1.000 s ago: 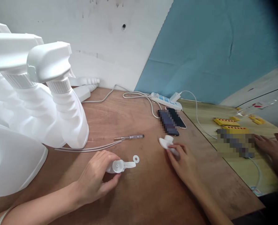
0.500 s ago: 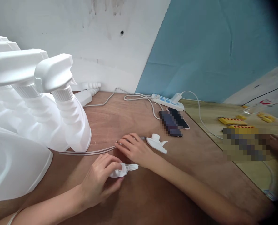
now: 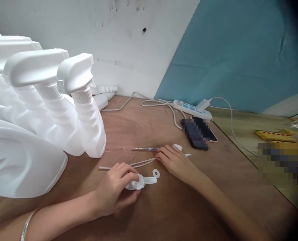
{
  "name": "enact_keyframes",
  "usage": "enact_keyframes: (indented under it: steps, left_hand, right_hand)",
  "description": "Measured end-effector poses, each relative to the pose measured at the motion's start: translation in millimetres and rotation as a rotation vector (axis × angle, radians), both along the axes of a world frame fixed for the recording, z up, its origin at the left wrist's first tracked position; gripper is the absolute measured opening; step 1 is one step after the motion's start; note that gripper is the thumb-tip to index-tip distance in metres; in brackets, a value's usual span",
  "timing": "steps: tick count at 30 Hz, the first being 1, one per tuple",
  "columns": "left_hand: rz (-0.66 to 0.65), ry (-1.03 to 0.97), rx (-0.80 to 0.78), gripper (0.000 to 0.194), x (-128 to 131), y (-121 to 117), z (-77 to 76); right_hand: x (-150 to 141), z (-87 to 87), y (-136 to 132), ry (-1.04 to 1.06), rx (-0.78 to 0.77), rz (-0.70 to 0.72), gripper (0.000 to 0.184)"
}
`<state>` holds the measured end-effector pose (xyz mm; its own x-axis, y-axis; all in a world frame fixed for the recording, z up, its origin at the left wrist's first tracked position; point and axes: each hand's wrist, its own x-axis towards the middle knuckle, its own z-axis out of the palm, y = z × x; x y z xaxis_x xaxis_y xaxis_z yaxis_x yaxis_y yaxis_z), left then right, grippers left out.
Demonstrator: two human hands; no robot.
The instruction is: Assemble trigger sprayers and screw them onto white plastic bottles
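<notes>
My left hand (image 3: pixel 121 187) is closed around a white trigger spray head (image 3: pixel 139 182), its round opening facing up and a narrow part pointing right. My right hand (image 3: pixel 172 160) lies low over the table, fingers curled on the right end of two thin white tubes (image 3: pixel 141 163). Just beyond those fingers lies a screwdriver (image 3: pixel 145 149) with a clear handle, its right end hidden by the hand. Behind the right hand, another white sprayer part (image 3: pixel 177 147) shows only partly. A small white ring washer (image 3: pixel 154 174) rests between the hands.
White spray bottles (image 3: pixel 91 124) crowd the left side, several upright. More white bottles (image 3: pixel 102 98) lie by the wall. Two phones (image 3: pixel 195 134), a power strip (image 3: pixel 193 109) and cables are at the back right. Yellow pieces (image 3: pixel 274 135) lie on the adjoining table.
The view has shifted left. My right hand has moved right, drawing the white tubes with it and uncovering the screwdriver and the washer. My left hand keeps its hold on the spray head.
</notes>
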<state>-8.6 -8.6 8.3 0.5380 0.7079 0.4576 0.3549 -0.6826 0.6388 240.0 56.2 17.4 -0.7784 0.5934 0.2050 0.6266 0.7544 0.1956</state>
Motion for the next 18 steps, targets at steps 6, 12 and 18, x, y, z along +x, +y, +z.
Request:
enact_keyframes:
  steps: [6,12,18]
  left_hand:
    - [0.003,-0.006,0.002,0.017,0.0,0.2,-1.4]
    - [0.098,0.015,0.097,0.008,1.6,-0.3,5.3]
    - [0.123,0.038,0.075,0.009,1.3,-1.7,6.9]
  right_hand:
    - [26.6,15.8,-3.1,0.127,-0.007,-0.121,0.017]
    - [8.5,38.7,-13.6,0.633,-0.198,-0.274,0.019]
    - [8.2,29.5,20.3,1.034,-0.346,-0.407,0.013]
